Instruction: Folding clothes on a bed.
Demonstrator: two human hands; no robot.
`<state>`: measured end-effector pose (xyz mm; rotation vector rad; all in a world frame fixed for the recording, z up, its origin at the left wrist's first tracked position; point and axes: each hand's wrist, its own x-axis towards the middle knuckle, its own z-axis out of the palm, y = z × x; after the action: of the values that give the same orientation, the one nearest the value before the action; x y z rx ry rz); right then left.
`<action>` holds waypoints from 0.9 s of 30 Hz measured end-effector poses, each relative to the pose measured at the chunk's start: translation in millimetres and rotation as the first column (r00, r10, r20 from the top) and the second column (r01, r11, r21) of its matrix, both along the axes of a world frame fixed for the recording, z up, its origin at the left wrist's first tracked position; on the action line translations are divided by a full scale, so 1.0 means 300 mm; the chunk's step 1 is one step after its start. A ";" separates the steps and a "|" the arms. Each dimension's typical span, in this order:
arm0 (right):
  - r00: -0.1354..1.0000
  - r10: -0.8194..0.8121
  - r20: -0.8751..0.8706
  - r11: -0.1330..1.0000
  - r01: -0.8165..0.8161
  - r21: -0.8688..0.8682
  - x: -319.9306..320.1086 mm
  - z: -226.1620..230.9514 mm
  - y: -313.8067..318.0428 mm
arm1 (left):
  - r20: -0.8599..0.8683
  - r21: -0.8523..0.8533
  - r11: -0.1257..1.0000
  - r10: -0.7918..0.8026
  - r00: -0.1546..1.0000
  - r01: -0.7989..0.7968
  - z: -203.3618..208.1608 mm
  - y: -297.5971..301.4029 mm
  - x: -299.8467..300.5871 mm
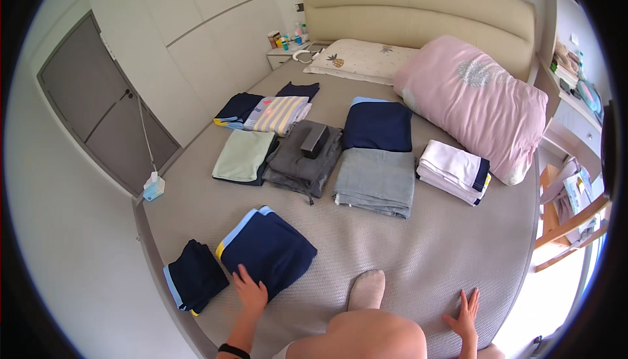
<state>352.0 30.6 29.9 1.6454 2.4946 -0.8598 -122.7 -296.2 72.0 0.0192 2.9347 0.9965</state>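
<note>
My left hand (250,290) has its fingers spread on the near edge of a folded navy garment (271,254) with light blue and yellow trim. Left of it lies a smaller folded navy garment (195,276) with the same trim. On the right, my right hand (464,318) rests flat with fingers apart on the taupe mattress (425,261), holding nothing. Farther up are folded stacks: pale green cloth (245,156), dark grey clothes (297,166) with a small black box (314,140) on top, grey cloth (375,181), a navy garment (378,125) and white clothes (453,168).
Striped cloth (280,114) lies between navy pieces at the far left. A pink quilt (471,97) and a patterned pillow (360,59) sit by the beige headboard (418,6). A tissue pack (154,187) hangs at the left edge; my socked foot (367,290) is on the mattress.
</note>
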 end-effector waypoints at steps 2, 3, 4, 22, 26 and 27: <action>0.999 0.016 -0.029 1.000 -0.015 0.010 0.005 -0.002 0.008 | -0.227 -0.662 0.712 -0.487 0.843 0.233 0.066 0.071 0.080; 0.997 0.046 -0.062 0.999 -0.045 0.028 0.005 -0.006 0.017 | -0.226 -0.662 0.711 -0.492 0.841 0.238 0.057 0.088 0.084; 0.997 0.039 -0.060 0.999 -0.037 0.027 0.006 -0.008 0.017 | -0.221 -0.656 0.678 -0.593 0.775 0.332 0.033 0.109 0.075; 0.999 -0.045 -0.003 0.995 0.045 0.093 -0.034 0.011 -0.046 | -0.141 -0.506 0.518 -0.838 0.527 0.690 -0.131 0.250 -0.064; 1.000 -0.023 -0.001 0.999 0.023 0.040 -0.035 0.020 -0.039 | -0.233 -0.559 0.560 -0.814 0.532 0.611 -0.159 0.269 -0.031; 1.000 -0.004 0.017 0.999 0.003 0.037 -0.038 0.014 -0.039 | -0.262 -0.539 0.579 -0.806 0.531 0.612 -0.149 0.277 -0.023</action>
<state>340.6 19.0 34.0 1.6611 2.5119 -0.8021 -129.7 -212.9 27.4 1.5747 2.8965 0.2628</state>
